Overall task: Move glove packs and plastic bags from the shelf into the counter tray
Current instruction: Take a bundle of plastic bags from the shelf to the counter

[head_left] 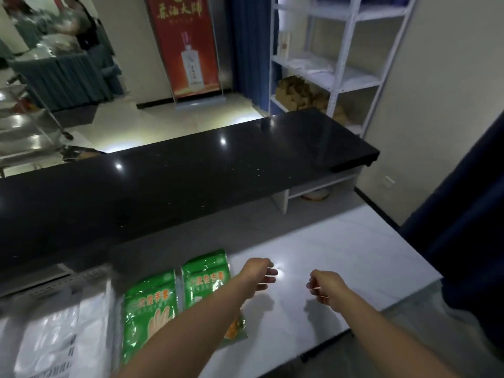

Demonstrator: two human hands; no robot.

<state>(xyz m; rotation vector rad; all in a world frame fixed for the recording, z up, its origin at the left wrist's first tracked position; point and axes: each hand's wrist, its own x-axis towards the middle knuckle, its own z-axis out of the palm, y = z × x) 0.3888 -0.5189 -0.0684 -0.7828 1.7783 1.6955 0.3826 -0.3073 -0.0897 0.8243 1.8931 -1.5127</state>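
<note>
Likeliest slip from here, judged from the layout: a forearm sweep. Left forearm crossing directly above an orange-tinted pack near the white counter front edge, so a careless pull back could drag that pack off the edge. Slick film on everything, hence easy sliding. Second risk: dim light and motion blur at the near-left corner, where white plastic bags lie heaped, making a miscount or a missed bag plausible.

Just beyond the bags, two green glove packs side by side: the nearer glove pack lying flat, the farther glove pack just beside it, toward the counter's middle. A pale perforated rim along the back of the bags, possibly the tray; impossible to tell whether the packs sit inside it.

Left hand hovering past the farther pack's right edge, fingers loosely curled, grasping nothing. Right hand near it over bare counter, likewise loosely curled and empty. All packs and bags therefore to the left of both hands, none in a grip.

Beyond, a raised black countertop, bare and glossy. Farthest, against the right wall, the white shelf, well apart from both hands; pale flat items on a middle tier, too blurred to identify.
</note>
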